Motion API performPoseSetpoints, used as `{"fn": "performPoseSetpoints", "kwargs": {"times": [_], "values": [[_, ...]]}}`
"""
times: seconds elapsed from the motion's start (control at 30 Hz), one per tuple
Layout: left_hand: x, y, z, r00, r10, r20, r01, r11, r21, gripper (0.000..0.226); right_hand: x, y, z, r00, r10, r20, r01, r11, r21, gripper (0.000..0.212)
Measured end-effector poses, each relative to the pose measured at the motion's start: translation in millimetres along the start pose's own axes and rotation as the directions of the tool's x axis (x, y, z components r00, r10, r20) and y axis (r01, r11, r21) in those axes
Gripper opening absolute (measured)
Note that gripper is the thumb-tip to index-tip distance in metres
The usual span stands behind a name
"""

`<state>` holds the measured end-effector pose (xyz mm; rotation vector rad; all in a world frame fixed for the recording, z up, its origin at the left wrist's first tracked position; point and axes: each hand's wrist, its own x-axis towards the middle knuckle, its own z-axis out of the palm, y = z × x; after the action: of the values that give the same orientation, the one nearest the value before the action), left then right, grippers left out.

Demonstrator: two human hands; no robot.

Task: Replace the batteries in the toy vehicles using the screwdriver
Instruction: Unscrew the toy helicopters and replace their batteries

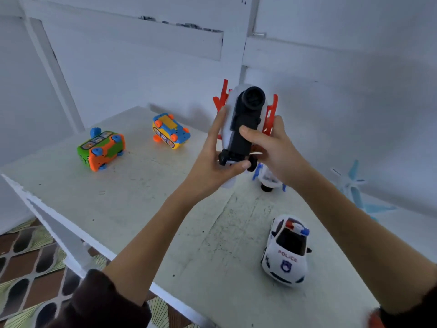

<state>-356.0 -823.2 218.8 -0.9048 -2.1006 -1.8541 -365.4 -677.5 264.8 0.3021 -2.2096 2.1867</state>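
Observation:
Both my hands hold up a white toy vehicle with a black underside (244, 129) and red side parts, its bottom facing me above the table. My left hand (217, 159) grips its left side, thumb across the lower end by the black wheels. My right hand (269, 147) grips the right side, thumb pressing on the black underside. A green and orange toy bus (101, 150) lies on its side at the left. A blue and yellow toy vehicle (170, 132) lies upside down behind it. A white police car (286, 249) stands upright at the near right. I see no screwdriver.
The white table (165, 209) has its front-left edge running diagonally over a patterned floor. Another white toy with blue parts (268, 181) stands just below my hands. A pale blue rotor-shaped toy (354, 185) lies at the far right by the wall.

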Motion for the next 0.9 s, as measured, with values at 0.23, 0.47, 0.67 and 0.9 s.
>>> {"fn": "performPoseSetpoints", "kwargs": {"times": [0.23, 0.47, 0.67, 0.9], "values": [[-2, 21, 71, 0.993, -0.012, 0.119, 0.011, 1.0, 0.009, 0.086, -52, -7, -64, 0.997, -0.013, -0.077, 0.012, 1.0, -0.015, 0.038], [-15, 37, 152, 0.992, -0.038, 0.116, 0.047, 0.996, -0.075, 0.09, -104, -7, -130, 0.997, 0.031, -0.072, -0.038, 0.994, -0.098, 0.034], [-38, 42, 211, 0.995, -0.061, 0.083, 0.073, 0.986, -0.15, 0.089, -148, -3, -180, 0.994, 0.104, 0.012, -0.099, 0.967, -0.233, 0.048], [-67, 29, 253, 0.99, -0.139, 0.014, 0.139, 0.983, -0.12, 0.089, -194, 18, -233, 0.998, 0.01, -0.067, -0.038, 0.903, -0.428, 0.016]]}}
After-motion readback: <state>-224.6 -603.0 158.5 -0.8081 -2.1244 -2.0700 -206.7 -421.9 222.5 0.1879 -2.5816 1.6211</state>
